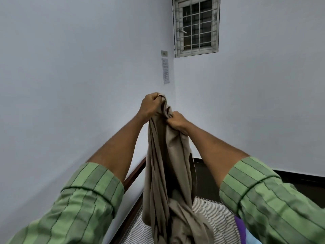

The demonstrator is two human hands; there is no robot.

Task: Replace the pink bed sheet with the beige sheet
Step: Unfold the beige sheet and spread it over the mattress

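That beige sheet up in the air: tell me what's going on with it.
A person in green striped sleeves holds the beige sheet up in front of them. The left hand grips its bunched top edge, and the right hand grips it just below. The rest hangs down and pools on the striped mattress, which lies bare on a dark wooden bed frame. The sheet is not yet spread. No pink sheet can be made out.

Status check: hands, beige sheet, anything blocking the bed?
Left hand, right hand: each has a grip on bunched beige sheet, raised. Striped mattress bare below. Nothing blocking.
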